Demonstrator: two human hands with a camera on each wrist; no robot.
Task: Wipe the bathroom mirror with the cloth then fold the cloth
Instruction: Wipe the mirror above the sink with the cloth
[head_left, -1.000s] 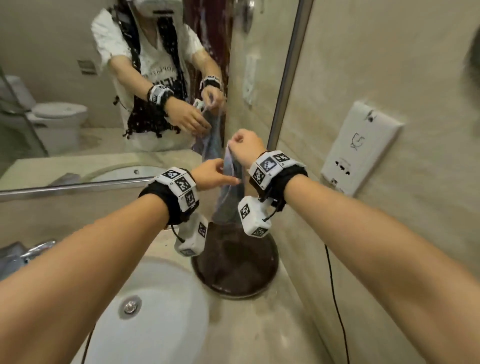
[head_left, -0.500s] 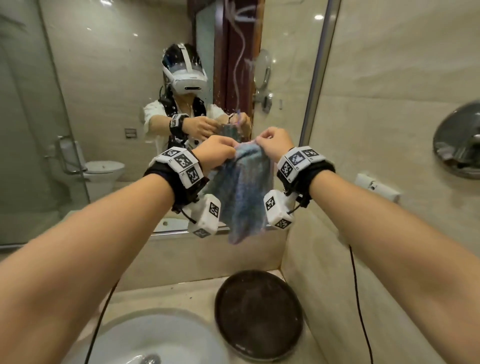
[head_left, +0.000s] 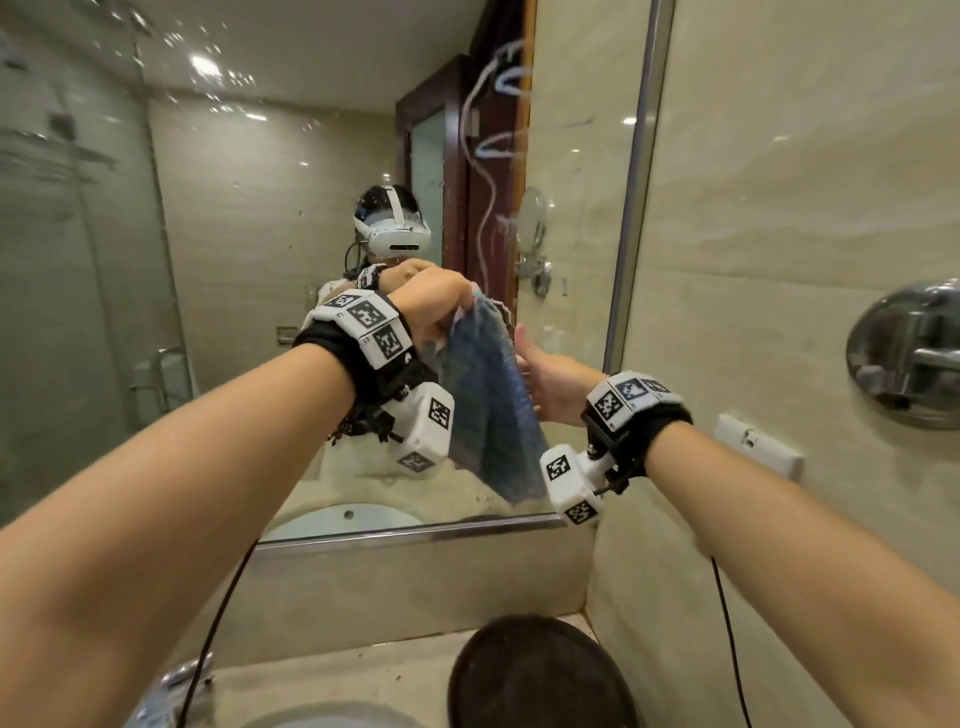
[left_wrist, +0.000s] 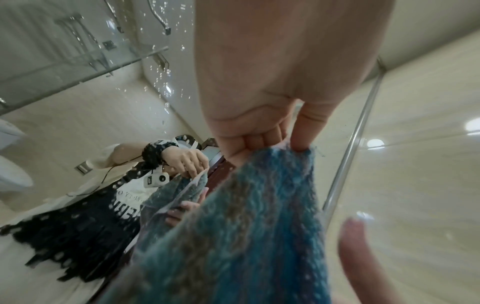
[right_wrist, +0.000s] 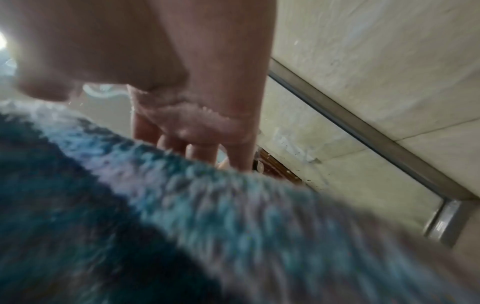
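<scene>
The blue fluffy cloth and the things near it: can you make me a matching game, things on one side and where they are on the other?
Things:
1. blue fluffy cloth
2. round dark brown tray
3. shiny round metal wall fitting
4. white squiggly smears

Places:
A. on the mirror glass
B. on the right wall
C. hanging from the left hand
D. on the counter

Pairs: 1-C, 2-D, 3-B, 4-A

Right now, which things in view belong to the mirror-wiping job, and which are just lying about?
Part of the job:
- blue cloth, pinched at its top by the left hand
- right hand, fingers straight beside the cloth
- mirror, spotted and streaked

Just lying about:
- dark round tray
- sink basin
- wall socket
- chrome wall fitting
</scene>
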